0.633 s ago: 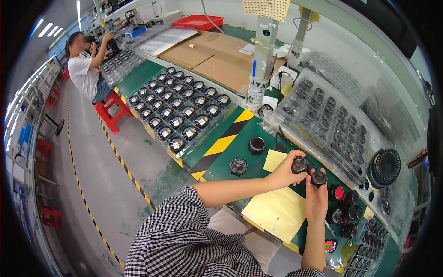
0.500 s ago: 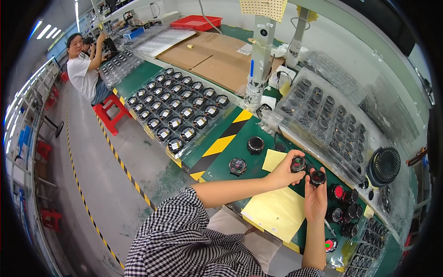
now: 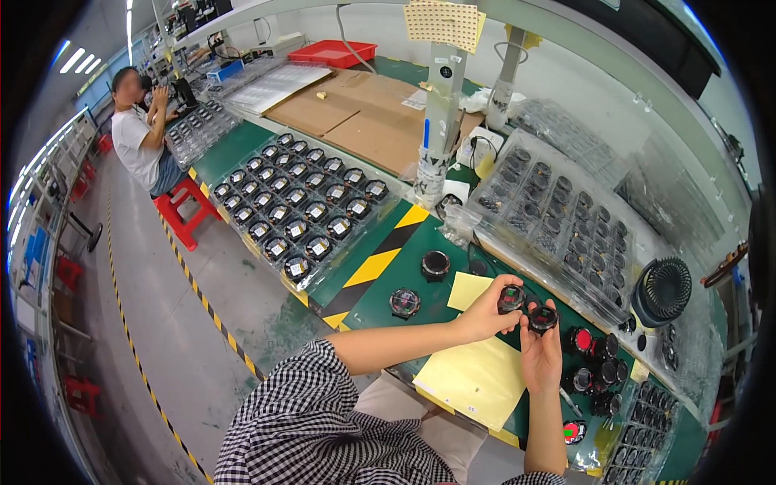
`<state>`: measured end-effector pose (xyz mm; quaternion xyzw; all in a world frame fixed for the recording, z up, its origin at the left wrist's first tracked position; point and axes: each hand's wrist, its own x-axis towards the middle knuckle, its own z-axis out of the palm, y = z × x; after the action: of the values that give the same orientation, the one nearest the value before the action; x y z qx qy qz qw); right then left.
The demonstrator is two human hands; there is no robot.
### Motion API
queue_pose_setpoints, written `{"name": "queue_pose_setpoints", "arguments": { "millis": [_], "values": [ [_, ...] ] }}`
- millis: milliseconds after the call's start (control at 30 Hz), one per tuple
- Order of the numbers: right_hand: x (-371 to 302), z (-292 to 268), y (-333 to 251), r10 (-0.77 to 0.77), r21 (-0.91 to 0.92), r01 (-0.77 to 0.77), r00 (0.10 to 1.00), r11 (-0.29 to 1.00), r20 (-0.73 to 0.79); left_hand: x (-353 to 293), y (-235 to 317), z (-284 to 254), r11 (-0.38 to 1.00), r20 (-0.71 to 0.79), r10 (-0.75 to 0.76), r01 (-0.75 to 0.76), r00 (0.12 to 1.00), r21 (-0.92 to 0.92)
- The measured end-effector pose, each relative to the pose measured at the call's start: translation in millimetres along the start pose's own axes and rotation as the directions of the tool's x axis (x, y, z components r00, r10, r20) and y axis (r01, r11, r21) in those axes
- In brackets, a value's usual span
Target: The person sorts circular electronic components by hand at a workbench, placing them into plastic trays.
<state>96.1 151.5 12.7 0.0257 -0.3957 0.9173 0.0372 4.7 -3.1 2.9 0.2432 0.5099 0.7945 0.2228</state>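
My left hand (image 3: 483, 315) is closed round a round black watch case (image 3: 511, 299) with a small lit mark on its dark face. Close beside it, my right hand (image 3: 540, 356) grips a second black watch case (image 3: 542, 320), its face up and showing a faint red and green glow. The two cases are held side by side above the green bench, nearly touching. To the left of my hands, two more watch cases lie on the mat, one dark (image 3: 435, 265) and one with a clear-looking face (image 3: 405, 303). Beyond my right hand stands a cluster of watch cases (image 3: 605, 373), one with a red screen (image 3: 580, 339).
Yellow paper (image 3: 469, 384) lies beneath my forearms. A clear tray of watch parts (image 3: 295, 194) sits left, another (image 3: 558, 214) behind my hands. A black fan (image 3: 663, 289) stands at right, a post (image 3: 440, 121) at the back. A person (image 3: 139, 141) sits at the far left.
The view has shifted slightly, so the bench sits a little further left and lower. Both hands keep their watch cases, close together. The far person's raised arm has come down a little.
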Motion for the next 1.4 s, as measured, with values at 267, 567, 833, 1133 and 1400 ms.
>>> {"name": "queue_pose_setpoints", "arguments": {
  "millis": [267,567,833,1133,1400],
  "values": [
    [-1,-2,0,0.002,0.011,-0.002,1.000,1.000,-0.005,-1,-1,1,1.000,0.000,0.001,-0.001,1.000,0.009],
    [2,0,-1,-0.011,0.007,0.011,1.000,1.000,-0.026,2,0,0,0.999,-0.006,0.020,-0.020,1.000,0.025],
    [0,-3,-1,-0.013,-0.001,0.013,1.000,1.000,-0.003,-1,-2,2,0.999,-0.001,0.029,-0.029,1.000,0.035],
    [0,-4,-5,0.018,0.044,-0.018,1.000,0.999,-0.009,4,-8,0,0.998,-0.029,0.052,-0.052,0.998,-0.024],
    [0,-4,1,-0.028,-0.108,0.016,0.994,0.994,-0.108,2,-9,-1,0.984,0.008,-0.087,0.087,0.996,-0.155]
  ]
}}
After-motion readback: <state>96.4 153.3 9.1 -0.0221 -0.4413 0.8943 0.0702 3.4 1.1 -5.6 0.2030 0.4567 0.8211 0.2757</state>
